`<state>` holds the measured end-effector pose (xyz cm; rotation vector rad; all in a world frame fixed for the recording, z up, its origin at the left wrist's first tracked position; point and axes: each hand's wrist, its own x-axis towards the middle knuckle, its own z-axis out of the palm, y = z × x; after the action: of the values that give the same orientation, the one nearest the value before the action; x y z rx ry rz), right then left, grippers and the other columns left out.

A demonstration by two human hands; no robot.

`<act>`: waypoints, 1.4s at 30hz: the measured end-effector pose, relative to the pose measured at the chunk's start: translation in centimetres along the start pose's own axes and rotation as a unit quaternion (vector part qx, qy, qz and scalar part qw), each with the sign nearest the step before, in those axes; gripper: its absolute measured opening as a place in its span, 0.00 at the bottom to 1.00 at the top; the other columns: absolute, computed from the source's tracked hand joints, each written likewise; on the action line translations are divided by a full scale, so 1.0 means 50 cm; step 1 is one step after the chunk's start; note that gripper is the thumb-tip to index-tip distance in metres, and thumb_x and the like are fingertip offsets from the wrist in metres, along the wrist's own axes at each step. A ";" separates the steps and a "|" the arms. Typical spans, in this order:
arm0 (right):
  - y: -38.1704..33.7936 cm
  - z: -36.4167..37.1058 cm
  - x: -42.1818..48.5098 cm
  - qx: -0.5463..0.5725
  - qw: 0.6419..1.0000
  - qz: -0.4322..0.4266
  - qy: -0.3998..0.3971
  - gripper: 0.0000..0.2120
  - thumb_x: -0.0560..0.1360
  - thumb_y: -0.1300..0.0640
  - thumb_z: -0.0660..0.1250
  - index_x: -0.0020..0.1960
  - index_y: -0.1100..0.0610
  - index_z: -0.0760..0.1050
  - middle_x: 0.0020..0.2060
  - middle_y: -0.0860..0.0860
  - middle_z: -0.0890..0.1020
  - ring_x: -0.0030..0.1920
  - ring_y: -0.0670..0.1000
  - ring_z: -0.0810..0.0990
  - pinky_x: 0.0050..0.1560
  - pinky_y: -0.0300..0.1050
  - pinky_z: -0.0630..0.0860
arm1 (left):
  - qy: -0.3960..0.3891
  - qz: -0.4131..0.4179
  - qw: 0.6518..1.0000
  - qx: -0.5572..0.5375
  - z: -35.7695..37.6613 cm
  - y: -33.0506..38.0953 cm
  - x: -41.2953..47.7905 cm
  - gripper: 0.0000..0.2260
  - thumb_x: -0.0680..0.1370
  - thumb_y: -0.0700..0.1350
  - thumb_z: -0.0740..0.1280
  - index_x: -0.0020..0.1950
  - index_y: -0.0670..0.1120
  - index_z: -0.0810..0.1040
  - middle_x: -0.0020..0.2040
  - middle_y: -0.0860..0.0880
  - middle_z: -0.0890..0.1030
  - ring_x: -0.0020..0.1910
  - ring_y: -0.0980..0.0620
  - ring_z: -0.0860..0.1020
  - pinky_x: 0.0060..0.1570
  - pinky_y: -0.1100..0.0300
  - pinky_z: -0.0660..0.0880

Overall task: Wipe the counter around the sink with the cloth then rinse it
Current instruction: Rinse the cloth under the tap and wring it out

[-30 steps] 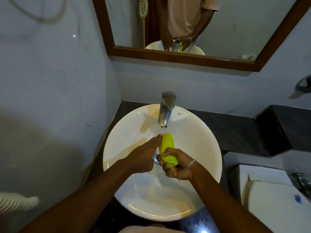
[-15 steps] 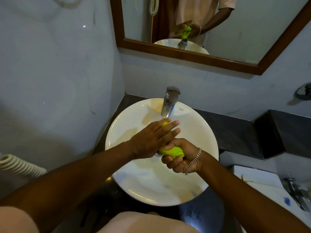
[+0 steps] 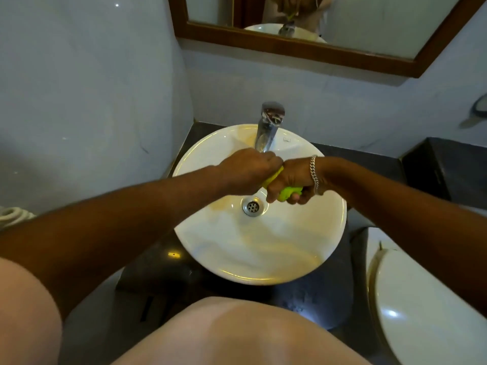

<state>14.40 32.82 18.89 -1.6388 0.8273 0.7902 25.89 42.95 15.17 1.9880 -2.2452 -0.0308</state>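
Both fists grip a rolled yellow-green cloth (image 3: 287,191) over the round white sink basin (image 3: 290,248), just in front of the chrome tap (image 3: 268,127). My left hand (image 3: 247,169) is closed on the cloth's left end. A chain bracelet hangs on the wrist of my right hand (image 3: 292,180), which is closed on the right end. The fists touch, and only slivers of cloth show between and below them. The drain (image 3: 252,206) lies under the hands. No running water is visible. The dark counter (image 3: 369,159) surrounds the basin.
A wood-framed mirror (image 3: 316,52) hangs on the wall behind the tap. A white toilet (image 3: 421,306) stands at the lower right. A dark box-shaped block (image 3: 442,169) sits on the counter's right end. A coiled white hose (image 3: 13,216) shows at the left edge.
My left hand, flat on the cloth before, has closed around its end. Both fists have come together and turned, with the cloth twisted between them. The camera has tilted down toward the basin.
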 end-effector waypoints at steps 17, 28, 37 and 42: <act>0.000 0.044 0.049 -0.303 0.887 -0.121 0.327 0.20 0.70 0.49 0.73 0.56 0.60 0.78 0.43 0.56 0.78 0.44 0.56 0.78 0.49 0.50 0.77 | -0.140 -0.125 0.982 -0.034 -0.031 0.004 0.044 0.18 0.70 0.45 0.74 0.58 0.42 0.78 0.44 0.43 0.77 0.40 0.48 0.73 0.40 0.56 0.71; 0.028 0.047 0.089 -0.354 0.838 -0.127 0.395 0.18 0.70 0.44 0.69 0.52 0.56 0.78 0.37 0.52 0.77 0.37 0.53 0.77 0.40 0.46 0.75 | -0.200 -0.164 0.960 -0.111 0.024 -0.026 0.058 0.10 0.70 0.40 0.72 0.50 0.40 0.78 0.39 0.44 0.76 0.38 0.47 0.75 0.37 0.57 0.70; 0.020 0.051 0.087 -0.379 0.813 -0.126 0.423 0.22 0.70 0.44 0.69 0.57 0.56 0.76 0.44 0.56 0.82 0.39 0.55 0.77 0.42 0.50 0.77 | -0.259 -0.186 0.919 -0.231 0.010 -0.050 0.058 0.07 0.67 0.33 0.72 0.36 0.42 0.75 0.34 0.41 0.75 0.27 0.47 0.73 0.27 0.61 0.72; 0.006 0.058 0.077 -0.365 0.814 -0.120 0.436 0.23 0.69 0.41 0.68 0.56 0.55 0.76 0.44 0.55 0.82 0.41 0.56 0.79 0.40 0.48 0.75 | -0.286 -0.202 0.896 -0.274 -0.020 -0.051 0.057 0.09 0.67 0.32 0.72 0.35 0.42 0.74 0.32 0.44 0.73 0.27 0.49 0.72 0.26 0.60 0.71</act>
<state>15.97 35.14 14.99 -2.8340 0.9455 0.0958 28.18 39.89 16.14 2.2222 -1.7061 -1.2867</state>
